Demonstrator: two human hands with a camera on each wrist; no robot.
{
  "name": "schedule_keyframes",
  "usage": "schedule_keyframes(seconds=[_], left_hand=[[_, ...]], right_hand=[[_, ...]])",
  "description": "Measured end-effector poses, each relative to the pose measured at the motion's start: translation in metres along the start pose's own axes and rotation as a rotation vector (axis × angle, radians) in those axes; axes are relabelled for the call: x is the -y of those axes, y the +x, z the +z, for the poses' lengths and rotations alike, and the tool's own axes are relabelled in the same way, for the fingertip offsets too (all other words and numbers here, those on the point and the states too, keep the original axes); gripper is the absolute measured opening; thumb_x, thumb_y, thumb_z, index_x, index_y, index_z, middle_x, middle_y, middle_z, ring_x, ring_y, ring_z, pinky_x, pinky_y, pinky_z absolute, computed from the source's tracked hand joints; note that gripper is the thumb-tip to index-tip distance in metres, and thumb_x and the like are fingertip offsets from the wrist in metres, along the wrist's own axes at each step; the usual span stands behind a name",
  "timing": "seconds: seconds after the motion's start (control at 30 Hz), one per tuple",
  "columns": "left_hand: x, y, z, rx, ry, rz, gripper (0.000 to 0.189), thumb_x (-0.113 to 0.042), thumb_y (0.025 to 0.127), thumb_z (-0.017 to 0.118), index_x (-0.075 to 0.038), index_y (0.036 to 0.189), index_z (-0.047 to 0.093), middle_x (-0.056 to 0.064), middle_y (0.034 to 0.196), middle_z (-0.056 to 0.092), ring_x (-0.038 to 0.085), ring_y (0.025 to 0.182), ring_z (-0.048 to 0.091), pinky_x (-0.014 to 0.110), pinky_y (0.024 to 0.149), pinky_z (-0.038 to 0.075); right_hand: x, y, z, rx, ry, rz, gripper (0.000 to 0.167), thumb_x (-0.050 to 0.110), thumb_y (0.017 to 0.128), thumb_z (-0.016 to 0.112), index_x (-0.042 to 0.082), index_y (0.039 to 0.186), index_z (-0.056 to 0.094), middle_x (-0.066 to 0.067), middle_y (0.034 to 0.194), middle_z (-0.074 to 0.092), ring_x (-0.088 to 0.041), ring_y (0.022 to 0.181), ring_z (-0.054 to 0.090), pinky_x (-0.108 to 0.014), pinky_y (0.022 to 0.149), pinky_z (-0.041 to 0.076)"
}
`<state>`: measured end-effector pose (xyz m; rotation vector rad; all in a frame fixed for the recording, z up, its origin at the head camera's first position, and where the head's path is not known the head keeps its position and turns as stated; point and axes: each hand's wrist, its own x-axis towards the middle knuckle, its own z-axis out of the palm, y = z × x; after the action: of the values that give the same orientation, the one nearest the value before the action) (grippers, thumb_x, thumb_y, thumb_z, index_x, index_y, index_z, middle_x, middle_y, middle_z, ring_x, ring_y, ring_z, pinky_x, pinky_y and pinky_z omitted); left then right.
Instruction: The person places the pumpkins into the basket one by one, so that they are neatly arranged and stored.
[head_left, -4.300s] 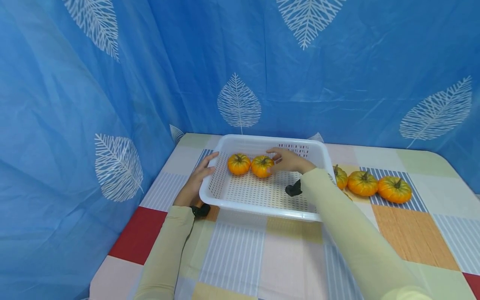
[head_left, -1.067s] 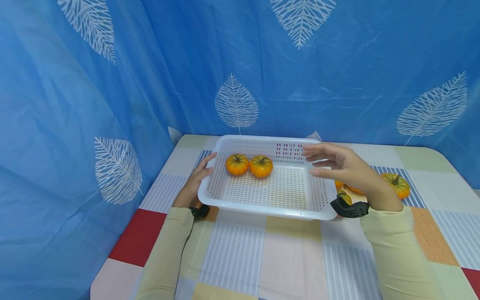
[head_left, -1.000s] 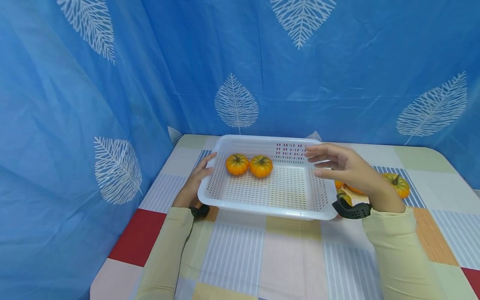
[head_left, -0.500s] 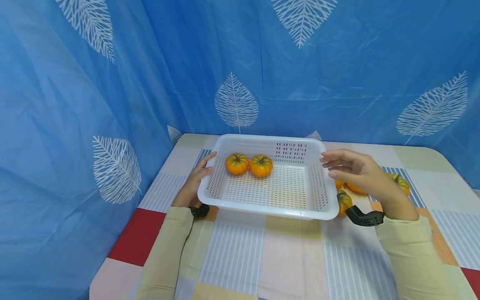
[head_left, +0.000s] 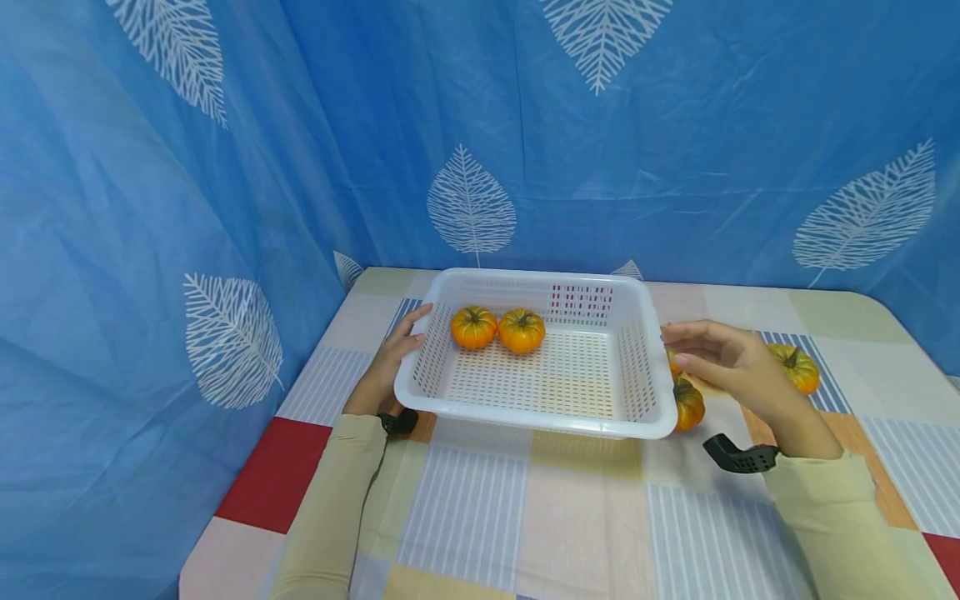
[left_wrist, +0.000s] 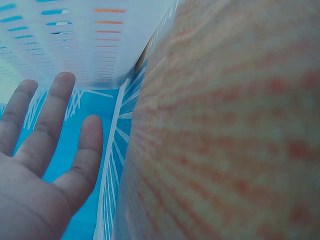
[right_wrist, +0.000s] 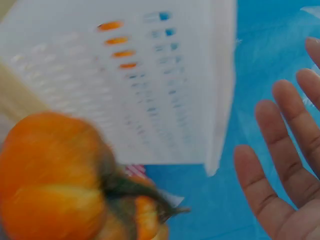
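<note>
A white perforated plastic basket stands on the table with two small orange pumpkins side by side in its back left part. My left hand rests against the basket's left rim, fingers extended; the left wrist view shows them spread beside the basket wall. Right of the basket, my right hand hovers among more pumpkins, fingers loosely bent and holding nothing. One pumpkin sits by the basket's right front corner, and another beyond the wrist. In the right wrist view, a pumpkin looms large beside the spread fingers.
A checked, striped cloth covers the table. Blue curtains with white leaf prints hang behind it and along its left side. Part of the pumpkin group is hidden behind my right hand.
My right hand was at the right pumpkin inside the basket; it has left that pumpkin, crossed the right rim and lowered toward the pumpkins outside. My left hand stays at the rim.
</note>
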<state>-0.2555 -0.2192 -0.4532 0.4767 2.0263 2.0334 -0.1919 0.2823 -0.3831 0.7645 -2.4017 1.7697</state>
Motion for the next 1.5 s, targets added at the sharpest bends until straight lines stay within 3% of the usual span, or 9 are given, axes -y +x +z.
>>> schedule_keyframes(seconds=[0.2, 0.5, 0.73, 1.03, 1.27, 1.5], left_hand=[[-0.001, -0.001, 0.001, 0.001, -0.024, -0.002, 0.069, -0.021, 0.109, 0.037, -0.014, 0.173, 0.013, 0.020, 0.177, 0.018, 0.048, 0.132, 0.047, 0.037, 0.093, 0.061], [0.000, -0.001, 0.002, -0.012, -0.030, -0.008, 0.068, -0.022, 0.109, 0.039, -0.016, 0.173, 0.014, 0.018, 0.177, 0.019, 0.050, 0.133, 0.047, 0.038, 0.092, 0.062], [-0.001, -0.001, 0.003, -0.022, -0.013, -0.021, 0.070, -0.023, 0.109, 0.040, -0.018, 0.174, 0.015, 0.016, 0.178, 0.019, 0.050, 0.135, 0.046, 0.039, 0.094, 0.061], [0.001, 0.000, 0.001, -0.003, 0.009, -0.003, 0.070, -0.022, 0.109, 0.039, -0.015, 0.173, 0.014, 0.020, 0.178, 0.017, 0.052, 0.135, 0.045, 0.042, 0.096, 0.060], [0.004, 0.000, -0.001, 0.007, -0.025, 0.019, 0.068, -0.026, 0.109, 0.043, -0.020, 0.173, 0.020, 0.020, 0.177, 0.016, 0.048, 0.133, 0.047, 0.043, 0.095, 0.061], [0.001, 0.000, 0.002, -0.013, -0.017, -0.006, 0.069, -0.023, 0.109, 0.040, -0.018, 0.173, 0.016, 0.017, 0.178, 0.017, 0.052, 0.136, 0.044, 0.044, 0.096, 0.061]], right_hand=[[-0.014, -0.008, -0.002, -0.037, -0.069, 0.046, 0.030, -0.009, 0.103, 0.064, -0.007, 0.132, 0.067, 0.016, 0.125, 0.072, 0.001, 0.111, 0.069, -0.014, 0.090, 0.055], [-0.036, -0.020, -0.013, -0.028, -0.070, 0.050, 0.032, -0.013, 0.101, 0.064, -0.009, 0.132, 0.066, 0.012, 0.126, 0.074, -0.003, 0.111, 0.070, -0.015, 0.089, 0.056], [-0.047, -0.028, -0.021, 0.020, -0.126, 0.141, 0.035, -0.005, 0.103, 0.066, -0.005, 0.138, 0.065, 0.018, 0.126, 0.072, 0.000, 0.110, 0.067, -0.013, 0.088, 0.054], [-0.057, -0.035, -0.023, 0.096, -0.169, 0.194, 0.042, 0.001, 0.103, 0.069, -0.012, 0.142, 0.059, 0.021, 0.129, 0.069, 0.007, 0.112, 0.064, -0.015, 0.089, 0.054], [-0.061, -0.039, -0.021, 0.110, -0.185, 0.270, 0.046, 0.009, 0.105, 0.070, -0.007, 0.146, 0.058, 0.024, 0.131, 0.065, 0.008, 0.113, 0.062, -0.020, 0.089, 0.056], [-0.067, -0.042, -0.021, 0.121, -0.178, 0.245, 0.051, 0.004, 0.101, 0.073, -0.010, 0.147, 0.056, 0.026, 0.131, 0.062, 0.010, 0.113, 0.061, -0.020, 0.087, 0.057]])
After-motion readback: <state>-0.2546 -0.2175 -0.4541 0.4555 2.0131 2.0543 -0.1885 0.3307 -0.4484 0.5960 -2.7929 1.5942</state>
